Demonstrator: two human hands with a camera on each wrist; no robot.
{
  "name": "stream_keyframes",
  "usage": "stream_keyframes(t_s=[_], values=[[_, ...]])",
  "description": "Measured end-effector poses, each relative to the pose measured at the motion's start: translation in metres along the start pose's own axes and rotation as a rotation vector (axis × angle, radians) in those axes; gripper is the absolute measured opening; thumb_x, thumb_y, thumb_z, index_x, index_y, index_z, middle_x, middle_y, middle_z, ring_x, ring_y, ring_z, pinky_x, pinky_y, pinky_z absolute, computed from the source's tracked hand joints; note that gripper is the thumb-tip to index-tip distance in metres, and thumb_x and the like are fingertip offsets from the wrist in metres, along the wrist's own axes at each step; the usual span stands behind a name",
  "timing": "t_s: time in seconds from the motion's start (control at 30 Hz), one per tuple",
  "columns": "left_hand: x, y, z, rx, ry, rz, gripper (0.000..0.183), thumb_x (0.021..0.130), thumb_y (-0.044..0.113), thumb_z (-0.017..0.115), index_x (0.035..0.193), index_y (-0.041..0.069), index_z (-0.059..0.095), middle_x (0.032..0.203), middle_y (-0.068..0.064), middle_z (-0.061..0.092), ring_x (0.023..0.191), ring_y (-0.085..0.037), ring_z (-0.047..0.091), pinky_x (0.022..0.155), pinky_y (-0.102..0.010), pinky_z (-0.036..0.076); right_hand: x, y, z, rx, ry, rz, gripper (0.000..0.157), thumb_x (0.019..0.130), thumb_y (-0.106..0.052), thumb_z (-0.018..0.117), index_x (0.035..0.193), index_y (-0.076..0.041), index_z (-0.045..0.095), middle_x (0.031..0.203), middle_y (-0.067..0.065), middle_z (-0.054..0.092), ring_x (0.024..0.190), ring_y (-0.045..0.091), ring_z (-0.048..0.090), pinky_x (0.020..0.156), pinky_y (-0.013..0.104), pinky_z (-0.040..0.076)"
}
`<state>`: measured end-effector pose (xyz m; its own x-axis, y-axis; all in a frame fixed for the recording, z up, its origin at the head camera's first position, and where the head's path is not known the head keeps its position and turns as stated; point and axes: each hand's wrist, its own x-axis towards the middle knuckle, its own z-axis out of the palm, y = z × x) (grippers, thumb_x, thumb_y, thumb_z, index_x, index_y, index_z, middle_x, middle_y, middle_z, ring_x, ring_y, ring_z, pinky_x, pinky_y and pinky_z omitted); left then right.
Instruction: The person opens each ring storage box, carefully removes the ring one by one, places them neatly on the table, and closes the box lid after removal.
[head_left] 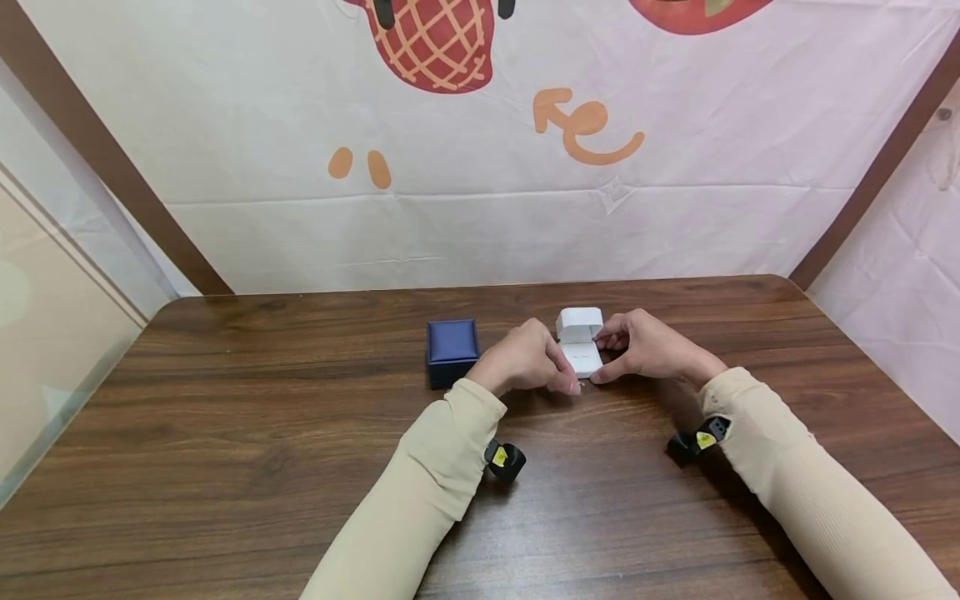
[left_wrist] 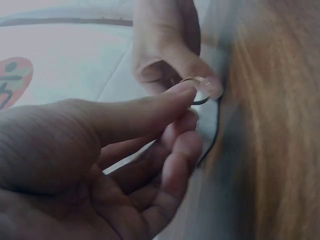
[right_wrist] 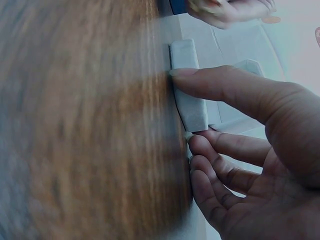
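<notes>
A small white ring box (head_left: 582,358) stands on the wooden table with its lid (head_left: 580,319) raised. My right hand (head_left: 651,346) grips its right side; in the right wrist view the thumb lies along the box's front wall (right_wrist: 194,114), with the fingers curled at its base and side. Just in front of the box, my left hand (head_left: 527,360) pinches a thin ring (left_wrist: 196,78) between thumb and fingertips. The ring's lower part is partly hidden by the thumb in the left wrist view.
A closed dark blue box (head_left: 453,342) with a padded lid stands left of the white one, close behind my left wrist. The brown wooden table (head_left: 300,467) ends at a printed white cloth (head_left: 480,233) hanging behind it. Each wrist wears a black camera.
</notes>
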<state>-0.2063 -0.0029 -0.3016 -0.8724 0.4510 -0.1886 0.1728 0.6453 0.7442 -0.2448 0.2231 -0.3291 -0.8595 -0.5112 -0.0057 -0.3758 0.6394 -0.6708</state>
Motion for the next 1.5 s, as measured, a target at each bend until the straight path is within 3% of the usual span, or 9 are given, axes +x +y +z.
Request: stream_keyframes(t_s=[0.1,0.2,0.43,0.77,1.5], values=[[0.000,0.001,0.006,-0.009,-0.069,-0.032,0.009,0.079,0.013,0.089,0.076,0.008,0.082,0.064,0.002,0.069,0.068,-0.008,0.057,0.062,-0.021,0.042,-0.001,0.000,0.000,-0.001,0.000,-0.002,0.043,0.070,-0.015,0.094,0.102,0.003,0.072,0.092,0.007,0.069,0.087,0.021,0.061,0.078,0.029,0.049],[0.001,0.003,0.012,-0.007,-0.084,-0.062,0.012,0.078,0.014,0.090,0.073,0.009,0.081,0.059,0.001,0.067,0.062,-0.009,0.058,0.059,-0.022,0.042,-0.001,-0.001,0.000,0.002,-0.001,0.002,0.043,0.071,-0.015,0.094,0.103,0.002,0.072,0.093,0.007,0.069,0.088,0.022,0.061,0.079,0.030,0.049],[0.002,0.006,0.023,0.083,-0.044,-0.051,0.015,0.077,0.020,0.091,0.067,0.017,0.079,0.057,0.003,0.066,0.063,-0.009,0.057,0.057,-0.022,0.042,-0.002,-0.001,-0.001,0.013,0.000,0.001,0.041,0.071,-0.014,0.094,0.102,0.002,0.072,0.093,0.007,0.069,0.087,0.022,0.060,0.077,0.027,0.049],[-0.001,0.011,0.031,0.124,-0.005,-0.039,0.017,0.076,0.023,0.091,0.066,0.019,0.078,0.067,0.012,0.068,0.074,-0.009,0.057,0.062,-0.022,0.045,-0.002,0.001,0.000,0.012,-0.007,-0.010,0.039,0.072,-0.014,0.093,0.101,0.003,0.073,0.094,0.008,0.068,0.087,0.022,0.061,0.076,0.027,0.049],[-0.002,0.011,0.039,0.126,0.070,-0.016,0.017,0.073,0.016,0.090,0.062,0.018,0.077,0.061,0.012,0.066,0.080,-0.016,0.056,0.065,-0.024,0.045,-0.003,-0.001,0.000,0.031,-0.010,-0.001,0.039,0.072,-0.014,0.092,0.102,0.002,0.073,0.095,0.008,0.069,0.086,0.021,0.060,0.075,0.026,0.048]])
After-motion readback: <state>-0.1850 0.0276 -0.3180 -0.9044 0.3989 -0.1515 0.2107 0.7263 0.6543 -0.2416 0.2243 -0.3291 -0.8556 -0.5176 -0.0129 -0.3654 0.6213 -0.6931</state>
